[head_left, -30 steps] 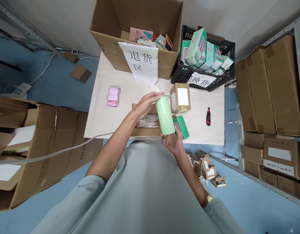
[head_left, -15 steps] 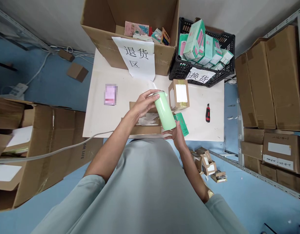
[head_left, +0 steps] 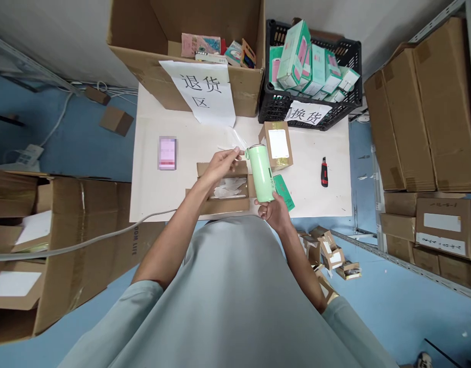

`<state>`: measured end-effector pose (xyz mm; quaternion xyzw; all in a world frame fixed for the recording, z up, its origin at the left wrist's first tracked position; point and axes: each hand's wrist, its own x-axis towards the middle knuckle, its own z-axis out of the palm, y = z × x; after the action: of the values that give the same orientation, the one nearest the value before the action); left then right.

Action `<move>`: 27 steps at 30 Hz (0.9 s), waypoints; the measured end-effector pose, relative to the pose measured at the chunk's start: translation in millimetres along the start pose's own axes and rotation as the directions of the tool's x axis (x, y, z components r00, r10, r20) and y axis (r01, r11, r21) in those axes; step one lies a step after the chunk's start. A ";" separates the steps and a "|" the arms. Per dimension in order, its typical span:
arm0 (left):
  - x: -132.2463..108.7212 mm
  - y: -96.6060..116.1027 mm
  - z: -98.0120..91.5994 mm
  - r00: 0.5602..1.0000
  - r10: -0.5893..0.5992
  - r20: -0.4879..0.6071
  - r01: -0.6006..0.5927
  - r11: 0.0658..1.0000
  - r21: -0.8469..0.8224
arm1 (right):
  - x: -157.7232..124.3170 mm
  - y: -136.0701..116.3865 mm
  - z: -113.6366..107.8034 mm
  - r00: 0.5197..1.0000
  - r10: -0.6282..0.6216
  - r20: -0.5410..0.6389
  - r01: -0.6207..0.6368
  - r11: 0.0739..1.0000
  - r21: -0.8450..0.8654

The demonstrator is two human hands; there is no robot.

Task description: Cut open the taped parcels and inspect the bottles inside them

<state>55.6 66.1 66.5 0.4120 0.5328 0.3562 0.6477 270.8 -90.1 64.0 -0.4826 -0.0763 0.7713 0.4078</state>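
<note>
A light green tumbler point(head_left: 261, 174) with a small carry loop at its lid is held up over the table, leaning slightly. My right hand point(head_left: 274, 210) is closed around its base from below. At the lid, my left hand point(head_left: 223, 164) pinches the loop between thumb and finger. Beneath my left hand lies an opened cardboard box point(head_left: 225, 205) with crumpled white paper point(head_left: 230, 188) in it. A green box point(head_left: 283, 193) lies just behind the tumbler and my right hand, partly covered.
A taped carton point(head_left: 279, 147) stands behind the tumbler. Further back are a big labelled cardboard box point(head_left: 245, 92) and a black crate point(head_left: 272, 107) of green boxes. A red-black utility knife point(head_left: 324, 173) lies right; a pink blurred item point(head_left: 167, 153) lies left. A cable point(head_left: 116, 236) crosses left.
My left hand has moved from around the tumbler's top to its loop at the side. The tumbler has turned, showing its loop and dark marking, and stands more upright.
</note>
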 end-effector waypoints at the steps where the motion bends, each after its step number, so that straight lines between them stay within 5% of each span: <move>1: 2.1 -0.9 0.5 1.000 0.012 -0.008 -0.012 0.999 0.036 | -0.4 -3.0 -2.3 0.998 0.066 0.022 -0.068 0.992 0.104; 4: 8.4 -3.4 6.7 0.999 0.038 0.012 -0.039 0.996 0.083 | -1.4 -8.6 -8.6 0.974 0.189 0.126 -0.220 0.923 0.315; 8: 10.5 0.1 18.5 0.999 0.040 0.035 -0.041 0.999 0.036 | -2.0 -8.0 -17.3 0.963 0.206 0.173 -0.254 0.907 0.335; 13: 8.4 12.2 30.0 0.991 0.126 0.042 -0.129 0.988 0.080 | -2.2 -4.9 -26.6 0.999 0.005 0.041 -0.007 0.999 0.044; 16: 10.6 12.0 41.6 0.995 0.096 0.010 -0.097 0.985 0.143 | -2.2 -3.2 -27.9 0.981 -0.185 -0.057 0.169 0.962 -0.213; 20: 16.5 -2.4 62.2 0.994 0.031 -0.100 -0.015 0.987 0.162 | -0.6 -2.6 -32.4 0.906 -0.383 -0.180 0.219 0.789 -0.574; 24: 20.0 -15.0 68.3 0.983 0.039 -0.181 -0.016 0.992 0.124 | 5.9 -9.8 -60.8 0.920 -0.392 -0.004 0.237 0.565 -0.790; 27: 17.5 -13.5 58.6 0.971 0.090 -0.223 -0.064 0.990 0.122 | 25.2 -15.9 -97.1 0.877 -0.473 0.090 0.250 0.287 -0.925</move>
<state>116.6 67.4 52.7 0.4251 0.6066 0.3950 0.5434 352.9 -88.8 4.2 -0.6696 -0.5552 0.4305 0.2409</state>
